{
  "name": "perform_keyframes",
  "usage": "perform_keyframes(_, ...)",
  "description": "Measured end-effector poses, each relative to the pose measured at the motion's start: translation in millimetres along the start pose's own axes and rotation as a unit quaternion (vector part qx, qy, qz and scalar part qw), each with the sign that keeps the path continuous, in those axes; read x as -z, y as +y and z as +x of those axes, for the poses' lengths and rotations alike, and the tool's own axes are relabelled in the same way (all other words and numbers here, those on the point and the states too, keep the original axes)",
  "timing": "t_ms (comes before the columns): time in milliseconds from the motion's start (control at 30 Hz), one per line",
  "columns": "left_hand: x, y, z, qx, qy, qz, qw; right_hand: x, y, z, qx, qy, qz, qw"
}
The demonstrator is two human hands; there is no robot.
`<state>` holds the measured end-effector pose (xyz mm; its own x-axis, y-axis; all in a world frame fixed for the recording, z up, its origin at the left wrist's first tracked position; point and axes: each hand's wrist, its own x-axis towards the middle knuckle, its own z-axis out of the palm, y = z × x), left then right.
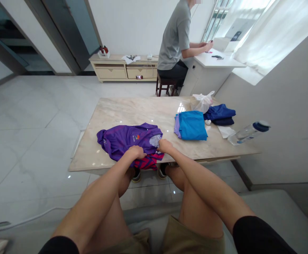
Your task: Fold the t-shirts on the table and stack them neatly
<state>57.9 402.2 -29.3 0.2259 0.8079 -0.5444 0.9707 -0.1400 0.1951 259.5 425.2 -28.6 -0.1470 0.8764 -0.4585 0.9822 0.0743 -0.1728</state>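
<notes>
Shirt (122,139) in purple, spread at the near edge of the worktop (111,109), seemingly for easy two-handed reach.
Glossy tiled floor (37,116) fills the left of the frame, the marble-patterned worktop its centre; at upper right a person in grey (173,42) sits by a white cabinet (209,76). The shirt lies just left of centre; whether the red-patterned fabric (147,163) drooping over the edge below belongs to it, I cannot tell. A folded blue garment (193,125), right of centre, sits apart, perhaps to leave working room; navy clothes (220,114), a water bottle (245,134) and a plastic bag (203,103) stand farther right. Left hand (137,152) is closed on the shirt's lower side, right hand (166,145) pinches beside its grey-lined collar (154,140), probably to control the limp cloth.
</notes>
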Motion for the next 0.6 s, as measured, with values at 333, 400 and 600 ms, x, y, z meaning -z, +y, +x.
perform_keyframes(333,20.2,-14.4,5.8,-0.049,0.183,-0.085,0.978,46.9,23.1,2.2,0.186,0.128,0.136,0.965)
perform_keyframes(400,19.6,-27.1,12.9,-0.077,0.197,-0.163,0.964,54.9,22.9,-6.0,0.277,0.127,0.207,0.930)
perform_keyframes(600,34.0,-26.2,-2.6,-0.235,0.102,-0.353,0.900,77.7,0.1,-63.0,0.428,0.014,0.375,0.822)
